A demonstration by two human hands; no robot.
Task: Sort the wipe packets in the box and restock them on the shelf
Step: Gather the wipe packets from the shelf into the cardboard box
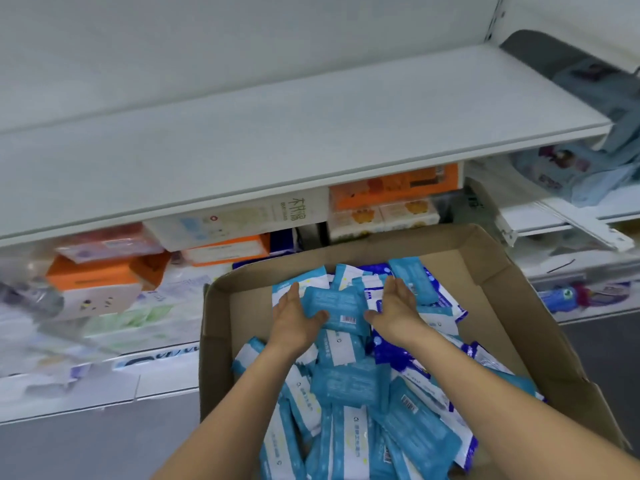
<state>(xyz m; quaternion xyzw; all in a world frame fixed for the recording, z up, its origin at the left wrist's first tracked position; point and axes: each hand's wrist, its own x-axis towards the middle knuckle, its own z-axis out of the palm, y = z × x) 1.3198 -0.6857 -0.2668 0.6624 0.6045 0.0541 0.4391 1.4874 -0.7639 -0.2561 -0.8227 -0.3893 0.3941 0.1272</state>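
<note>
An open cardboard box (498, 306) holds several light blue, white and dark blue wipe packets. A light blue packet (337, 308) with a barcode lies on top of the pile near the box's far end. My left hand (294, 320) presses its left edge, thumb on the packet's front. My right hand (396, 308) is at its right side, fingers stretched toward the far wall, thumb pointing at the packet. Both forearms reach over the pile. A bare white shelf (311, 133) runs above the box.
Below the bare shelf, orange and white boxes (100, 282) and tissue packs (381, 206) fill the lower shelf. Blue packages (588, 168) sit at the right on another shelf. A loose white rail (588, 226) lies at the right. Grey floor shows at the lower left.
</note>
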